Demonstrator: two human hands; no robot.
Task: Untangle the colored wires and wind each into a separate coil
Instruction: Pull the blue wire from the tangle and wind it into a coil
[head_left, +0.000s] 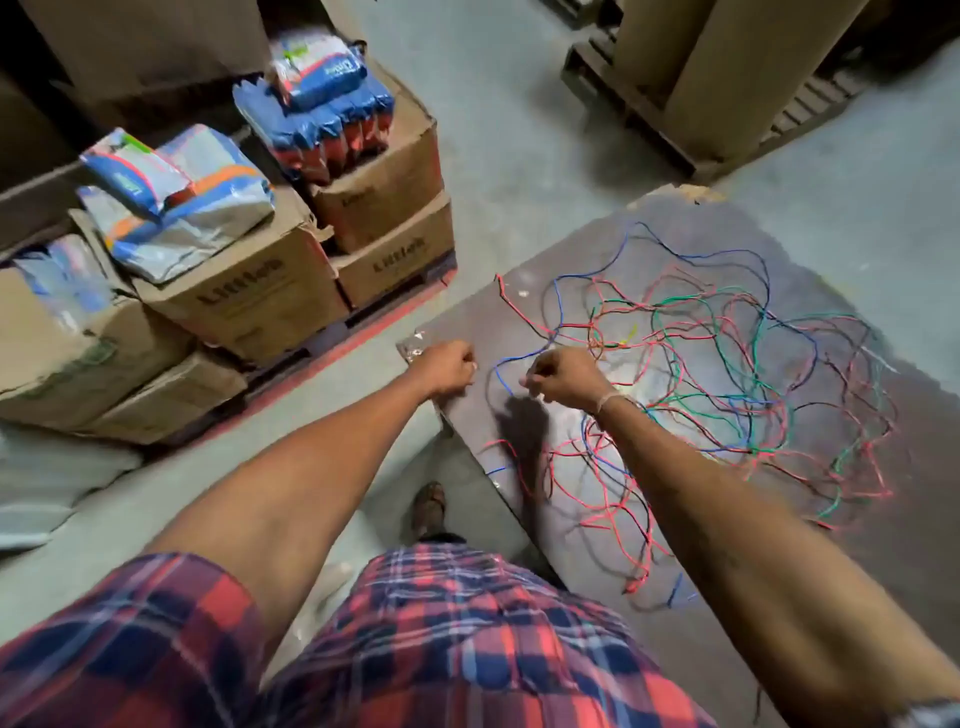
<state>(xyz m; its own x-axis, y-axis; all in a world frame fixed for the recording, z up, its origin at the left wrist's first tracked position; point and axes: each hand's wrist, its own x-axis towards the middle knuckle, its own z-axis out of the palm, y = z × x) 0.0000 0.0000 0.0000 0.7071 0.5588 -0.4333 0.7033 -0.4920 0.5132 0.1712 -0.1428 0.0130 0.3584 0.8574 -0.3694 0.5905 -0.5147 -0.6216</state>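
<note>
Standing over a dark board (779, 597) strewn with tangled wires (717, 374): red, blue, green, black, none coiled yet. Left hand (448, 370) fisted at the board's near corner, fingers curled; whether any strand sits inside cannot be told. Right hand (563, 379) curled too, seemingly pinching a blue wire (500, 375) looping between both hands. Best handled, probably, by tracing that blue strand from its free end, lifting it over crossings rather than tugging knots tight. Cardboard boxes (249, 296) at left, printed lettering too blurred to read reliably.
</note>
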